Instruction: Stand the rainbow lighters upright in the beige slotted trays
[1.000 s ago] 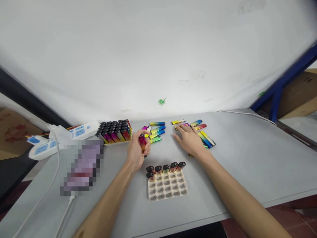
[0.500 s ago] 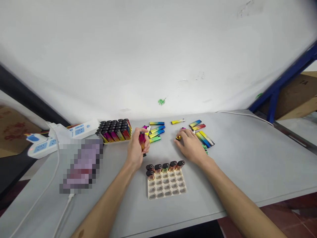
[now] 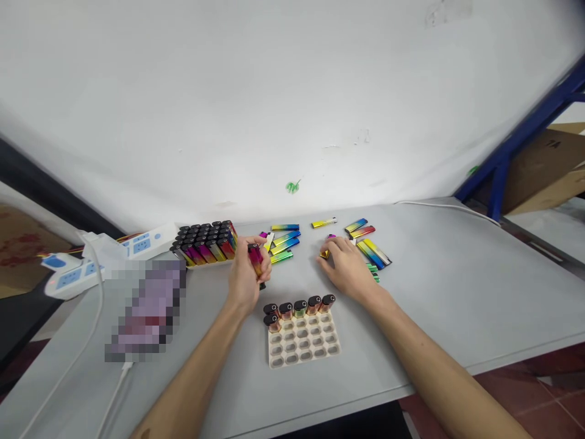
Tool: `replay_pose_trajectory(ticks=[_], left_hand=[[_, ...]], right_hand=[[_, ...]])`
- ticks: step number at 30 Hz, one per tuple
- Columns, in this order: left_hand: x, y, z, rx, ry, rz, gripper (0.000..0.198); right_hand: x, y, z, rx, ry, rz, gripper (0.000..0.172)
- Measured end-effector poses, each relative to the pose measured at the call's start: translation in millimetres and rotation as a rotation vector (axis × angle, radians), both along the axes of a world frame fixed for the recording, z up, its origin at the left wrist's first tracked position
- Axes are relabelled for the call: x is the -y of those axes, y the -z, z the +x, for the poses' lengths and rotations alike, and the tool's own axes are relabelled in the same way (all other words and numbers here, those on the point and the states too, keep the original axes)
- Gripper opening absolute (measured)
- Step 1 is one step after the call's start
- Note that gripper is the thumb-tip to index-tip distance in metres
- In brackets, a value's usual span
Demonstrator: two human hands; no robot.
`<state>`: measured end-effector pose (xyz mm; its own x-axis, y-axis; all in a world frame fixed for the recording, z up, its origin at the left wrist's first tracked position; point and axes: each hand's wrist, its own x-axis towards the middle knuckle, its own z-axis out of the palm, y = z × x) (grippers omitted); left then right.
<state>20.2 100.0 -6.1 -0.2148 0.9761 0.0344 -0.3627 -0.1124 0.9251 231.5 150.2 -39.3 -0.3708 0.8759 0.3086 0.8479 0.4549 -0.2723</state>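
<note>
My left hand (image 3: 244, 280) is closed around a shiny pink-and-red lighter (image 3: 256, 260); a black end of something shows below the fingers. At the pile's right side, my right hand (image 3: 348, 267) bends its fingers onto a gold lighter (image 3: 324, 253) lying on the table, and its palm hides most of it. Between my forearms sits a cream tray (image 3: 304, 361) with oval holes. Several black-topped lighters (image 3: 300, 308) stand upright along its far row, and one more stands in the left column.
Loose metallic lighters (image 3: 286, 244) lie beyond my hands, and others (image 3: 375, 253) to the right. A full tray of lighters (image 3: 205, 244) stands at the back left. Farther left are power strips (image 3: 68, 279), a blurred purple item (image 3: 146, 305) and a white cable (image 3: 116, 390).
The whole view has shifted slightly, so things sit a little farther left. Both hands keep nearly the same places and grips.
</note>
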Motion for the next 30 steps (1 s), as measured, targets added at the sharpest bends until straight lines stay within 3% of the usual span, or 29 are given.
replay_pose_trajectory(ticks=[4,8,13,16,18,23,30], left_hand=[[-2.0,1.6,0.9,-0.041,-0.013,0.055,0.027],[0.6,-12.0,-3.3,-0.135,0.002,0.06,0.012],[32.4,-54.7,-11.2,-0.733,0.011,0.171,0.022],[66.0,-76.1,-8.7,-1.094,0.024,0.257,0.021],[86.2,-82.3,-4.2,-1.26,0.028,0.32,0.021],[106.4,-72.2,5.2,-1.488,0.055,0.465,0.015],[97.3,-29.9,-1.9,-1.706,0.06,0.556,0.02]], right_hand=[[0.7,-3.8,-0.2,-0.004,0.006,-0.033,0.014],[0.4,-4.8,0.1,0.005,-0.038,-0.061,0.015],[-0.6,1.4,-0.9,0.027,-0.072,-0.049,0.035],[-1.6,4.9,0.0,0.011,-0.083,-0.036,0.035],[-2.1,5.6,0.6,-0.001,-0.08,-0.025,0.032],[-1.5,1.3,-0.4,-0.003,-0.092,-0.038,0.023],[0.8,-6.3,-0.2,-0.006,-0.083,-0.087,0.022]])
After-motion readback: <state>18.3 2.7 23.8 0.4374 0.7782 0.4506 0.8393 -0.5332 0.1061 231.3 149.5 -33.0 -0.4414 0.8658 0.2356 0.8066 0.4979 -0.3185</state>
